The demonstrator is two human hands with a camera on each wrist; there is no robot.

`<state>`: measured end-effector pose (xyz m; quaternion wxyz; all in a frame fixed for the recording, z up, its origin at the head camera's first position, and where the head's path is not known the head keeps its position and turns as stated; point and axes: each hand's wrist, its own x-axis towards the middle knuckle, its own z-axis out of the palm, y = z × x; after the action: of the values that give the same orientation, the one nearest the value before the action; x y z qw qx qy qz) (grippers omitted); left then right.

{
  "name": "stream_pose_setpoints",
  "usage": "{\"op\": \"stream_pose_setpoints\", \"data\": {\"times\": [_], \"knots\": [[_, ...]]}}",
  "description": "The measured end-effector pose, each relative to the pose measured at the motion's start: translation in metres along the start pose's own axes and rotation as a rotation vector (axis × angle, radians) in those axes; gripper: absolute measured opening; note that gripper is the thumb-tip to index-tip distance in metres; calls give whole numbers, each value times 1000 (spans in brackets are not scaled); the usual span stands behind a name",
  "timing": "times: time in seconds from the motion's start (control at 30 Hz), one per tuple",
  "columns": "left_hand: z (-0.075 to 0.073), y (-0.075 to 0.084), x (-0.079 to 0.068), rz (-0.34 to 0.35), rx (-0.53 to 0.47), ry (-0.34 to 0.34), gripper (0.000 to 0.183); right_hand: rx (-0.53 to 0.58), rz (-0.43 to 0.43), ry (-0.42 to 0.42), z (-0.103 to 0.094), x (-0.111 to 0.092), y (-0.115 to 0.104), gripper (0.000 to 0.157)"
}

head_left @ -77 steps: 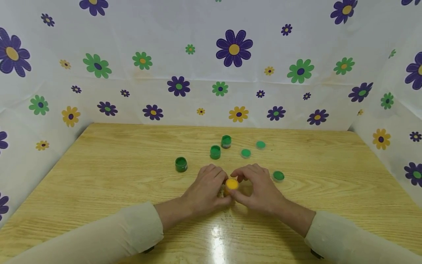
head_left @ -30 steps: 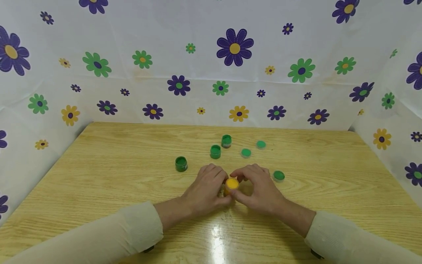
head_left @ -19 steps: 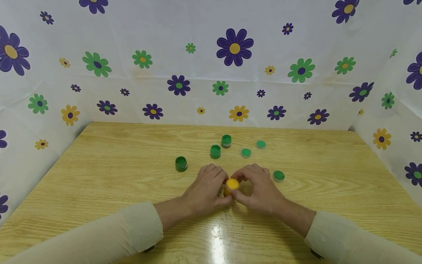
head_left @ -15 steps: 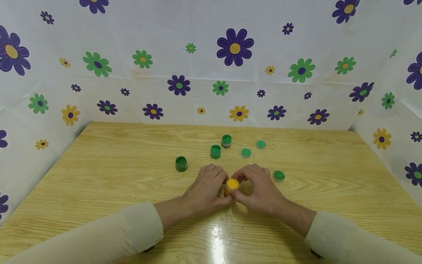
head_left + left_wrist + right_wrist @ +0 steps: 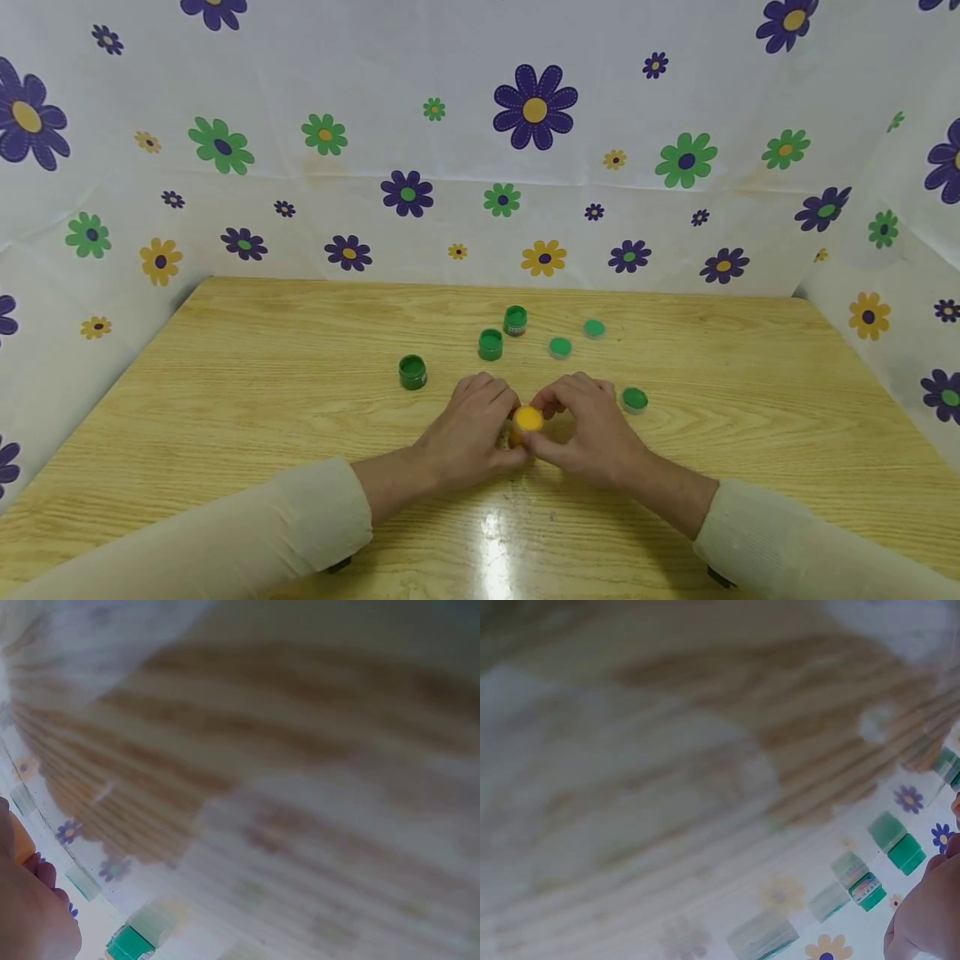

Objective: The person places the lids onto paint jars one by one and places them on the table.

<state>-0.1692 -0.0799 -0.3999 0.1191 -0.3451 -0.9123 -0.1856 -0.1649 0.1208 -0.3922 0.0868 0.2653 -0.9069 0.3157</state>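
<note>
A small yellow paint jar (image 5: pixel 528 420) stands between the two hands near the middle of the wooden table. My left hand (image 5: pixel 467 433) grips its side from the left, fingers behind and thumb in front. From the right, my right hand (image 5: pixel 592 433) pinches the rim of its yellow lid between thumb and fingers. In the left wrist view, part of the left hand (image 5: pixel 37 911) shows at the edge, with the orange-yellow jar side (image 5: pixel 22 844) beside its fingers. The right wrist view catches the right hand (image 5: pixel 930 915) at its lower right corner.
Beyond the hands stand three uncapped green paint jars, one to the left (image 5: pixel 412 373), one in the middle (image 5: pixel 491 345) and one farther back (image 5: pixel 515 322). Three green lids lie to the right: a near lid (image 5: pixel 634 400), a middle lid (image 5: pixel 560 347) and a far lid (image 5: pixel 594 329).
The right hand's fingertips have shifted very slightly around the yellow lid. Both hands keep their place at the jar, and the green jars and lids have not moved.
</note>
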Motion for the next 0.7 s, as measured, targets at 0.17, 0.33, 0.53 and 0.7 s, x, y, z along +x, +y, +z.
{"op": "stream_pose_setpoints", "data": {"times": [0.17,0.33,0.53,0.7], "knots": [[-1,1,0,1,-1,6,29,-26,-3,17,-2,0,-1,25],[-1,1,0,2,0,0,28,-7,-7,12,-2,1,-1,24],[-2,0,0,-16,-28,-23,28,37,-60,-11,-1,0,2,34],[-1,-1,0,1,-26,-11,27,34,-89,-2,-1,0,2,33]]}}
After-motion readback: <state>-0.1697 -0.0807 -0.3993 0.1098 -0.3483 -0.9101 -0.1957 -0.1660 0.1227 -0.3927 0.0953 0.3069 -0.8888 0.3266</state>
